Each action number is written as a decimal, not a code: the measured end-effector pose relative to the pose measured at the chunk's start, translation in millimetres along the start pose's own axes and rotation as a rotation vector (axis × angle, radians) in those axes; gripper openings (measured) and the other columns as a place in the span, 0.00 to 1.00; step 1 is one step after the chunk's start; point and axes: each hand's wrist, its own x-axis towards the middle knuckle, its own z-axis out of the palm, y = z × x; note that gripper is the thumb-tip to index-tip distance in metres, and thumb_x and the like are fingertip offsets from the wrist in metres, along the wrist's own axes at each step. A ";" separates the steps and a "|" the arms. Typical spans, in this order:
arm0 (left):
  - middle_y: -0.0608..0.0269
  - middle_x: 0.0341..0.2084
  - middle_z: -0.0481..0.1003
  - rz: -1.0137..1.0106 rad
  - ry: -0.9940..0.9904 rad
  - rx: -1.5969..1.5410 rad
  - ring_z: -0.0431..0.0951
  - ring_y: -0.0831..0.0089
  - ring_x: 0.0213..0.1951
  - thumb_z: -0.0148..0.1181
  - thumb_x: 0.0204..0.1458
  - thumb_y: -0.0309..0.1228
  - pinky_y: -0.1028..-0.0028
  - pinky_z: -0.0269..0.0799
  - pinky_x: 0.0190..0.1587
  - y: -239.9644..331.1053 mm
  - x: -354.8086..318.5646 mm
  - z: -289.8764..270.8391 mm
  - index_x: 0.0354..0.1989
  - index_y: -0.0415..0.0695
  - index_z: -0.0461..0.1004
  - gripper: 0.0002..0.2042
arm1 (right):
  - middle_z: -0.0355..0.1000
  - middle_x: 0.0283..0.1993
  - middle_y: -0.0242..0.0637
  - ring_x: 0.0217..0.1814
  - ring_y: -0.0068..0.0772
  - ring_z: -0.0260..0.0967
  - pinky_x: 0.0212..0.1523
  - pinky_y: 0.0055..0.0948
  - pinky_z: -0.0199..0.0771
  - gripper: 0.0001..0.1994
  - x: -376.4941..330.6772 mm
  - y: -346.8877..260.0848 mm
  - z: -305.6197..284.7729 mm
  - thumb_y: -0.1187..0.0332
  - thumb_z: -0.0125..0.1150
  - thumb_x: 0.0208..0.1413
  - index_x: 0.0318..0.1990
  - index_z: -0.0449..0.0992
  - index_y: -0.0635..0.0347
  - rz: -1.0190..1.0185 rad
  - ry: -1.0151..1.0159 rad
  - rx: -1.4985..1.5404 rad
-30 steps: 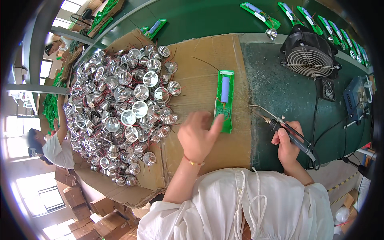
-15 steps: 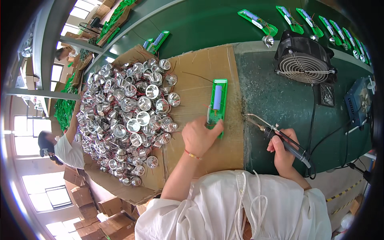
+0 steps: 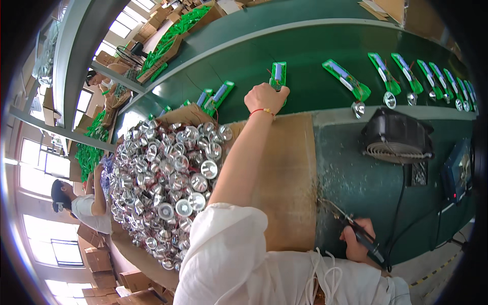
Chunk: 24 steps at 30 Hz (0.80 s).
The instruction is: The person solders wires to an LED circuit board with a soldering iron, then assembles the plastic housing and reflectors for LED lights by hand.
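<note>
Green housing, one: at the green belt, near end clamped in the left hand; right hand, well apart, closed round a soldering iron. Further housings, rightward: several with reflectors, none visible on the held one. Heap of loose reflectors: apparently unfitted.

room over cardbd r. of l. forearm; reflector pile blocks l., fan & iron r.

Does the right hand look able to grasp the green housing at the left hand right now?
Probably not: the right hand is closed around a soldering iron, and the green housing lies well ahead of it, with the left hand over its near end.
</note>
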 end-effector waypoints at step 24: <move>0.47 0.34 0.69 0.585 -0.067 0.038 0.73 0.53 0.37 0.59 0.40 0.41 0.62 0.70 0.39 -39.5 -56.6 -82.9 0.48 0.43 0.63 0.26 | 0.65 0.22 0.37 0.19 0.21 0.63 0.19 0.20 0.64 0.08 7.1 -8.4 5.6 0.74 0.54 0.50 0.33 0.61 0.64 0.098 0.076 0.132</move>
